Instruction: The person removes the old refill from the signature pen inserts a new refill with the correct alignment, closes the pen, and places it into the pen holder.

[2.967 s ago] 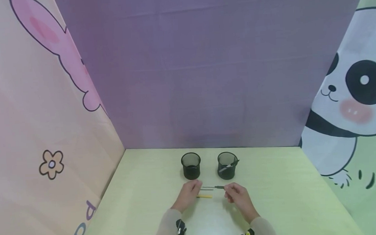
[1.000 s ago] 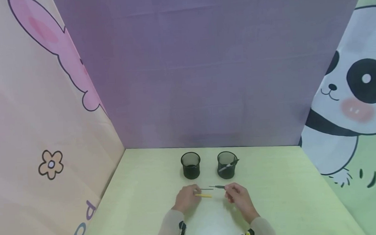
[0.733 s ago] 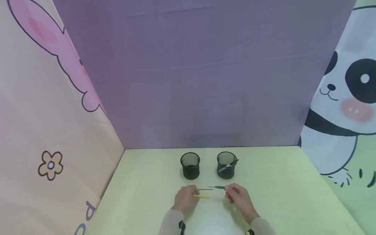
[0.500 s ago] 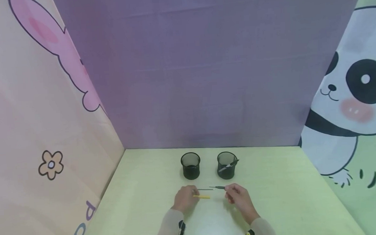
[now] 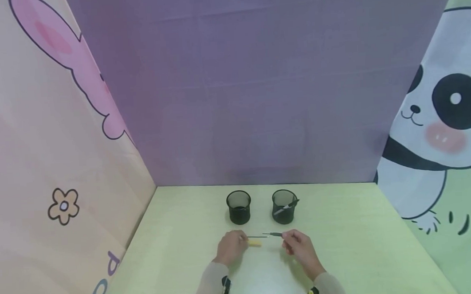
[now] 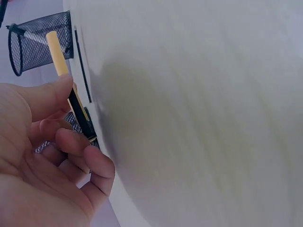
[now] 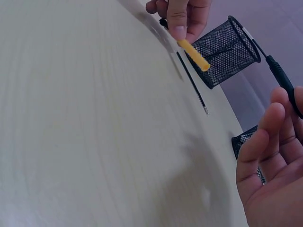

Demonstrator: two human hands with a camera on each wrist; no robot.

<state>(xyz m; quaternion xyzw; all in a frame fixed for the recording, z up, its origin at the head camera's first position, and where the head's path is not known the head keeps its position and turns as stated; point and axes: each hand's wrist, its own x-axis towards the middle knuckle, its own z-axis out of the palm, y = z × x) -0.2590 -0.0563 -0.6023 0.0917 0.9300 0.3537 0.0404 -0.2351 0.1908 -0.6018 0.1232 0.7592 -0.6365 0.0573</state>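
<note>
My left hand (image 6: 52, 146) pinches a yellow and black pen barrel (image 6: 57, 52) between thumb and fingers, just above the table; its yellow end points right in the head view. My right hand (image 5: 301, 248) holds a black ribbed pen grip (image 7: 280, 73) with a thin rod sticking out, pale at its tip (image 7: 247, 33). That rod points left, towards the left hand. On the table between the hands lies a thin black pen refill (image 7: 193, 85) with a silvery end. The right palm and curled fingers hide part of the grip.
Two black mesh pen cups stand behind the hands: a left cup (image 5: 239, 215) and a right cup (image 5: 283, 215) with a pen (image 5: 287, 207) leaning inside. A purple cloth (image 5: 233, 98) hangs behind the pale table (image 5: 183, 212); printed cloths stand at both sides.
My left hand has moved slightly back and taken hold of the yellow barrel, which has shifted a little left. Less of the thin rod shows from the right hand's grip. The right hand stays put.
</note>
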